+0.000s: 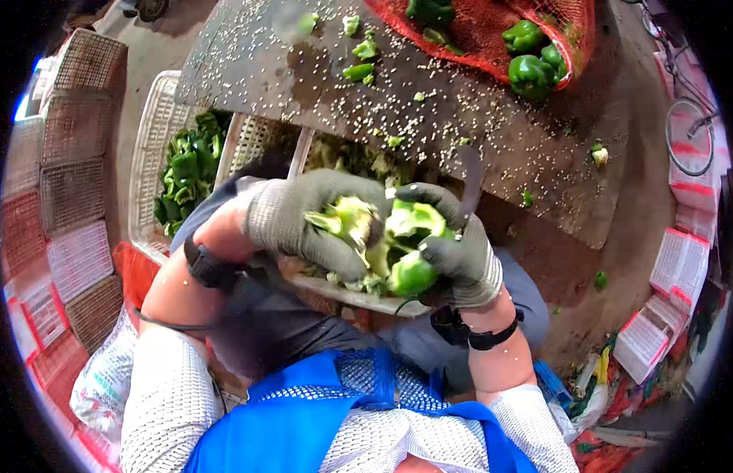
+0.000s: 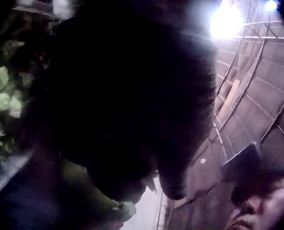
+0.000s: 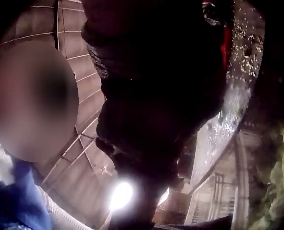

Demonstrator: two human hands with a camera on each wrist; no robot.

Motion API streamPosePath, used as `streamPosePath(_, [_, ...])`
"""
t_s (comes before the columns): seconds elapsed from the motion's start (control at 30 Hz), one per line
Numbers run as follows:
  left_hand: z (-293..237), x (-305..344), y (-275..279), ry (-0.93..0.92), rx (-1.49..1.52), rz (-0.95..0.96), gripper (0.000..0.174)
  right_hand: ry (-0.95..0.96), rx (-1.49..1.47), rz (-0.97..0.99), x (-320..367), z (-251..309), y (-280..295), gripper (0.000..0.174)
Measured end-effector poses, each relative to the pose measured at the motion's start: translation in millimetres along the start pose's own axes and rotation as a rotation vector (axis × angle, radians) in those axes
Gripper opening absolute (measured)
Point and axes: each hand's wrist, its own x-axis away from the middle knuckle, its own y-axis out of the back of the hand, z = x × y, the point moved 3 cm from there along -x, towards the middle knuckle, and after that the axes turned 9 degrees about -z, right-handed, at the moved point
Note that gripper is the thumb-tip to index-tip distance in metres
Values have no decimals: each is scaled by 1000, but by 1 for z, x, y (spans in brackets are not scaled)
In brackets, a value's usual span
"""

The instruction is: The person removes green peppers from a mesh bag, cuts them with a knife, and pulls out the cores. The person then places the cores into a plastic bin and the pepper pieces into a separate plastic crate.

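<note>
Both hands wear grey gloves and meet above a crate at the person's lap. The left hand (image 1: 319, 217) curls round a pale green pepper core (image 1: 349, 221). Close beside it, the right hand (image 1: 459, 248) holds a cut-open green pepper (image 1: 414, 272), its pale inside showing. A knife (image 1: 470, 177) sticks up from the right hand, blade away from the body; the handle is hidden by the fingers. In the left wrist view the left hand (image 2: 137, 100) is a dark shape, and so is the right hand (image 3: 156, 91) in the right wrist view.
A board (image 1: 524, 150) strewn with seeds and scraps lies beyond the hands. On it, a red net bag (image 1: 469, 47) holds whole green peppers (image 1: 530, 76). Cut green peppers (image 1: 185, 165) fill a white crate (image 1: 145, 158) at left. Stacked crates (image 1: 73, 193) stand further left.
</note>
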Motion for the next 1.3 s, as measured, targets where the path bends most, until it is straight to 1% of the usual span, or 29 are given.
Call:
streamPosePath(0.1, [13,-3,10,140,-145,-268,48,153,-181,-51,-3,12,7,63])
streamPosePath(0.13, [30,-8,15,194,-464,-320,66,158,-195,-91,-2,17,9,68])
streamPosePath(0.23, [31,-10,12,-271,-927,-434,111,162,-254,-164,2,19,8,79])
streamPosePath(0.27, [16,-6,0,-402,-729,-452,110,154,-241,-173,2,17,6,79])
streamPosePath(0.3, [4,-5,-11,-469,-651,-405,98,148,-234,-179,3,13,3,79])
streamPosePath(0.33, [1,-7,-22,-622,-712,-371,87,107,-133,-189,6,8,-2,85])
streamPosePath(0.37, [1,-9,-30,-765,-780,-345,75,36,-163,-141,2,-9,7,81])
streamPosePath(0.43, [20,-14,-31,-855,-542,-384,58,105,-240,-243,-1,-21,1,77])
streamPosePath(0.47, [19,-2,-29,-847,-508,-422,55,153,-246,-89,-5,-12,-12,77])
streamPosePath(0.5, [17,9,-28,-848,-473,-446,52,200,-209,-82,-2,-6,-21,83])
streamPosePath(0.53, [19,17,-24,-931,-489,-460,52,248,-127,-19,1,3,-30,76])
streamPosePath(0.57, [3,39,-26,-913,-590,-666,43,310,-134,-33,1,2,-38,77])
streamPosePath(0.63, [-12,89,-15,-913,-543,-855,42,185,-187,118,10,7,-30,79])
streamPosePath(0.67, [1,117,-5,-755,-356,-1033,47,251,-90,2,14,9,-36,79])
streamPosePath(0.7, [24,147,7,-597,-167,-1169,53,211,-127,-34,19,8,-37,80])
streamPosePath(0.8, [30,204,48,-397,-270,-1316,63,213,-120,58,14,-4,-20,62])
streamPosePath(0.83, [15,213,49,-63,-564,-1441,67,205,-119,55,17,-3,-21,56])
streamPosePath(0.87, [40,229,70,-32,-1083,-1493,81,197,-118,51,21,-2,-22,49])
streamPosePath(0.9, [61,242,91,128,-1152,-1525,95,238,-113,24,25,2,-25,46])
streamPosePath(0.93, [39,233,73,122,-1099,-1539,99,279,-107,-4,30,6,-28,44])
streamPosePath(0.97, [42,229,76,47,-1157,-1485,94,320,-100,-33,35,10,-31,41])
streamPosePath(1.03, [26,183,70,-92,-796,-1369,78,365,-95,-45,32,15,-20,40])
streamPosePath(1.07, [30,157,83,-146,-346,-1301,59,385,-91,-65,33,19,-16,39])
streamPosePath(1.1, [2,114,64,-149,-566,-1205,47,397,-87,-90,34,22,-10,39])
streamPosePath(1.13, [5,77,75,-155,-455,-1105,44,400,-82,-121,33,25,-5,38])
streamPosePath(1.2, [-30,-9,59,-158,-377,-863,39,369,-80,-185,36,35,2,32])
streamPosePath(1.23, [-39,-51,57,-226,-283,-722,37,341,-93,-213,35,35,7,25])
streamPosePath(1.27, [-42,-94,63,-228,-421,-664,37,365,-125,-198,34,38,11,26])
streamPosePath(1.3, [-38,-145,74,-385,-457,-578,37,346,-111,-220,31,39,15,28])
